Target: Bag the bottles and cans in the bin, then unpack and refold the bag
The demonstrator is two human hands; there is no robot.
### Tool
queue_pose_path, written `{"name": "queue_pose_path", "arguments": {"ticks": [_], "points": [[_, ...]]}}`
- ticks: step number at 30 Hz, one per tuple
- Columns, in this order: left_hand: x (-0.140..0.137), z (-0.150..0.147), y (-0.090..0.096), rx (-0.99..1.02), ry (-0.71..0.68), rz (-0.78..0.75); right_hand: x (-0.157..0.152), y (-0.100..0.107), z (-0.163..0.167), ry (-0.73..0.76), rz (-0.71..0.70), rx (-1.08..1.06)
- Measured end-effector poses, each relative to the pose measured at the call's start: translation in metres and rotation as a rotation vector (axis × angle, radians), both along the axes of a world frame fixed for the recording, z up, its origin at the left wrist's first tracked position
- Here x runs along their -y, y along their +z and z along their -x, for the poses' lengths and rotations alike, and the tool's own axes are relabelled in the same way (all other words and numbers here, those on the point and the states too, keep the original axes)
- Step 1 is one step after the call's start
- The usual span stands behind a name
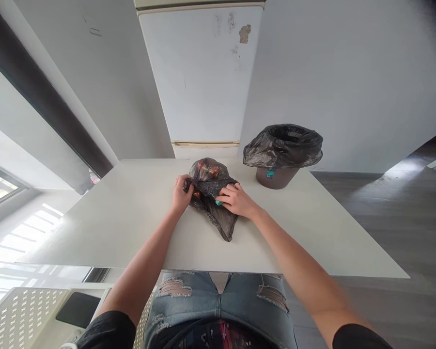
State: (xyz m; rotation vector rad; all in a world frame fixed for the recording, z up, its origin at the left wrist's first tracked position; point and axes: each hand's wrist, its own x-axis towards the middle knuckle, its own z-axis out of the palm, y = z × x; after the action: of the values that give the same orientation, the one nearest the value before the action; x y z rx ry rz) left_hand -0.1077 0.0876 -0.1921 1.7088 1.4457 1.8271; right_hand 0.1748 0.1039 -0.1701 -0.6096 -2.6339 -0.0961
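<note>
A thin black plastic bag [218, 215] lies on the white table in front of me, with red, orange and green wrappers [208, 169] showing through its far side. My left hand [182, 193] is closed on the bag's edge at the left, fingers pinching the film. On the right, my right hand [235, 198] grips the opposite edge of the bag. A small teal item [218, 202] shows beside its fingertips; what it is I cannot make out. One loose corner of the bag points toward me.
A brown trash bin [276, 178] lined with a black bag [283, 145] stands at the table's back right. Behind the white table [131, 218] is a white refrigerator [203, 77]. At lower left, a dark flat object [79, 309] rests near a perforated cream surface [22, 315].
</note>
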Motion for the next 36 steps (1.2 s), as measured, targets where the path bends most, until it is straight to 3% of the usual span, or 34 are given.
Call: {"name": "queue_pose_path", "arguments": {"ticks": [6, 12, 16, 18, 20, 22, 24, 26, 32, 36], "points": [[-0.001, 0.006, 0.000, -0.115, 0.013, -0.014, 0.010, 0.013, -0.008, 0.050, 0.052, -0.351], [-0.002, 0.004, -0.002, -0.129, 0.012, -0.017, 0.005, 0.014, -0.017, -0.154, 0.208, -0.966], [0.002, 0.001, 0.002, -0.088, -0.016, -0.022, -0.005, 0.011, -0.016, -0.274, 0.455, -1.371], [0.005, 0.000, 0.006, -0.059, -0.046, -0.029, -0.010, 0.011, -0.015, -0.260, 0.600, -1.518], [0.007, -0.001, 0.011, 0.116, -0.129, -0.054, -0.012, 0.012, -0.013, -0.182, 0.760, -1.618], [0.008, 0.001, 0.016, 0.430, -0.286, -0.071, -0.013, 0.012, -0.010, -0.088, 0.933, -1.693], [0.009, 0.005, 0.020, 0.714, -0.480, -0.047, -0.012, 0.013, -0.007, -0.015, 1.084, -1.726], [0.010, 0.010, 0.022, 0.834, -0.650, 0.057, -0.009, 0.013, -0.004, 0.051, 1.185, -1.663], [0.013, 0.016, 0.017, 0.805, -0.988, 0.602, 0.000, 0.009, 0.002, 0.148, 1.337, -1.337], [0.012, 0.021, 0.010, 0.782, -1.161, 0.799, 0.000, 0.005, 0.002, 0.145, 1.343, -1.207]]}}
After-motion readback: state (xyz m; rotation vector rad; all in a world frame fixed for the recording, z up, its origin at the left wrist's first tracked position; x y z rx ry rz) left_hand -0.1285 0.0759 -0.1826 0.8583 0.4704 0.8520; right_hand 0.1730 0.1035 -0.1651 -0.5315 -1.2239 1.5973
